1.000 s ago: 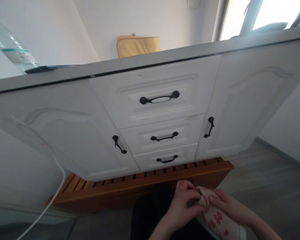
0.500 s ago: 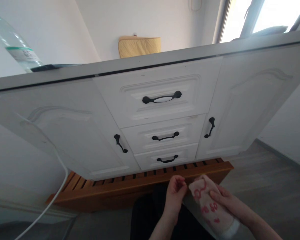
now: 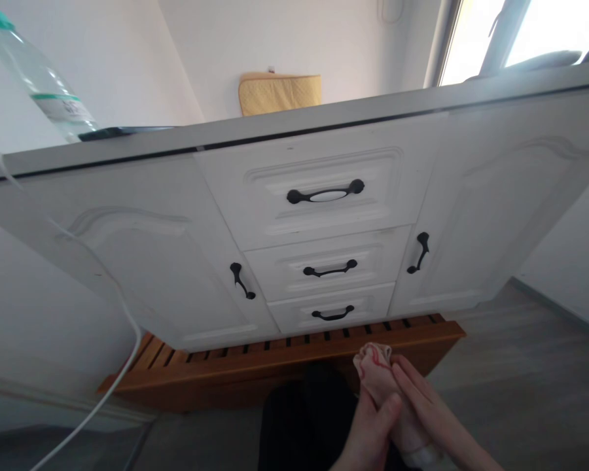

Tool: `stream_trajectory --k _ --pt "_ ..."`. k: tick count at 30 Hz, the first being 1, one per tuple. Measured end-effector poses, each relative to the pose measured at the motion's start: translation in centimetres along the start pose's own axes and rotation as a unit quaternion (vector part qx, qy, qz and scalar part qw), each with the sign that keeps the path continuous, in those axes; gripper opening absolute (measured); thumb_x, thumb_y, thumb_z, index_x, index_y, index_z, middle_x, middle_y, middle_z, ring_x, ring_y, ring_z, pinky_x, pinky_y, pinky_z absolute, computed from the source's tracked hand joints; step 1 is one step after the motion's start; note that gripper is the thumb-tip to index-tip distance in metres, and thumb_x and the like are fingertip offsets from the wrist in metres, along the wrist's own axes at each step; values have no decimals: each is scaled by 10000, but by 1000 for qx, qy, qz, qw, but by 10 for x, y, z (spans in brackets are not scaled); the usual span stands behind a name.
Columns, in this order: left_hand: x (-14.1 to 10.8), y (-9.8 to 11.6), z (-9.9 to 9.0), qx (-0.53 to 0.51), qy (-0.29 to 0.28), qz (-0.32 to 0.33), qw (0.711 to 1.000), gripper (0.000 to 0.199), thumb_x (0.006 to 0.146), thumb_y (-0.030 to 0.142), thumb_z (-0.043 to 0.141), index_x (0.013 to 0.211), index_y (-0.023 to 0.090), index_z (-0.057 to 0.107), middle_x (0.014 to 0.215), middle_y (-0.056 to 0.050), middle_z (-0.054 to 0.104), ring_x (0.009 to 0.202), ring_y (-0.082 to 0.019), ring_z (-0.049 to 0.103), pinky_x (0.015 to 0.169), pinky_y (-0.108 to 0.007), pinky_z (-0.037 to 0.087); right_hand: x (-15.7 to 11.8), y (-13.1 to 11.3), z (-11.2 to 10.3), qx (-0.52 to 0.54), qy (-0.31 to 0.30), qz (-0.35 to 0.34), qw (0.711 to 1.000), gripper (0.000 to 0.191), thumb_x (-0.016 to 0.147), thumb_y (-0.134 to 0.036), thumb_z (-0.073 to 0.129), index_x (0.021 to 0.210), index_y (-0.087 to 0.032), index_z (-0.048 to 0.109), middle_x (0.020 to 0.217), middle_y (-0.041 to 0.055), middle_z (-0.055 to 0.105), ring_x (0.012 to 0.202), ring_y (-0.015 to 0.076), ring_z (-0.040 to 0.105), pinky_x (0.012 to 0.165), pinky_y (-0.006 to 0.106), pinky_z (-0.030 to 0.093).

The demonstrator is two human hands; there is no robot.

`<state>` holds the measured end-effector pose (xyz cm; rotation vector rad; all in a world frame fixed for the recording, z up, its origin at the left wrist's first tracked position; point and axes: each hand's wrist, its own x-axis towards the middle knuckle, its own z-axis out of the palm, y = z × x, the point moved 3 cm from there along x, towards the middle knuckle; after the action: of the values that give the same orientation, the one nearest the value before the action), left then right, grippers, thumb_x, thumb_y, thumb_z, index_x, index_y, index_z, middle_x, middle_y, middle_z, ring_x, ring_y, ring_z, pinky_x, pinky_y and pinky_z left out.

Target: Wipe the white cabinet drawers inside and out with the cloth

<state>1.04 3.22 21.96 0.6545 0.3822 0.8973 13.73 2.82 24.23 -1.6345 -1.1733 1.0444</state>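
Observation:
A pale pink sock with red markings (image 3: 380, 381) is bunched between my two hands at the lower right of the head view, its top end crumpled. On its near left side, my left hand (image 3: 375, 422) grips it with the thumb lying across the fabric. My right hand (image 3: 419, 396) holds the sock from the right, fingers laid along its side. The sock's white end shows below, between my wrists.
Ahead is a white cabinet (image 3: 331, 219) with black handles, over a brown slatted wooden bench (image 3: 285, 366). A bottle (image 3: 44, 85) and a dark flat object (image 3: 122, 131) are on its top. A white cable (image 3: 127, 314) hangs at left.
My left hand has moved right and taken hold of the sock. The sock, earlier spread flat in my right hand, is now bunched at its top. The view has shifted slightly.

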Motion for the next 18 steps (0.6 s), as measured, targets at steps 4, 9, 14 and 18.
stream_trajectory --k 4,9,14,18 --pt "-5 -2 -9 1 32 -7 999 891 834 506 786 1563 234 350 1600 -149 467 1499 -312 424 1285 -477 288 3 -6 0 33 -75 -10 997 528 811 -693 639 1018 -209 682 1016 94 741 1004 279 693 967 416 551" --pt "-7 -3 -13 -33 36 -23 999 907 734 510 870 1495 236 461 1514 -152 559 1486 -342 438 1286 -480 280 8 3 -1 52 -92 27 994 545 820 -735 607 940 -207 671 965 83 735 970 272 685 942 416 542" --pt "-9 -6 -17 -16 48 -19 999 968 721 539 870 1521 242 413 1519 -153 535 1504 -341 410 1289 -477 267 2 4 -1 19 -94 7 995 543 809 -649 671 1087 -183 687 1114 128 741 1073 317 676 1022 456 509" --pt "-10 -1 -13 6 54 -10 998 1061 671 531 901 1542 256 362 1494 -148 535 1494 -355 415 1283 -501 273 -4 -3 -5 38 -171 9 985 513 855 -610 649 1129 -178 696 1149 120 745 1100 316 675 1017 439 514"
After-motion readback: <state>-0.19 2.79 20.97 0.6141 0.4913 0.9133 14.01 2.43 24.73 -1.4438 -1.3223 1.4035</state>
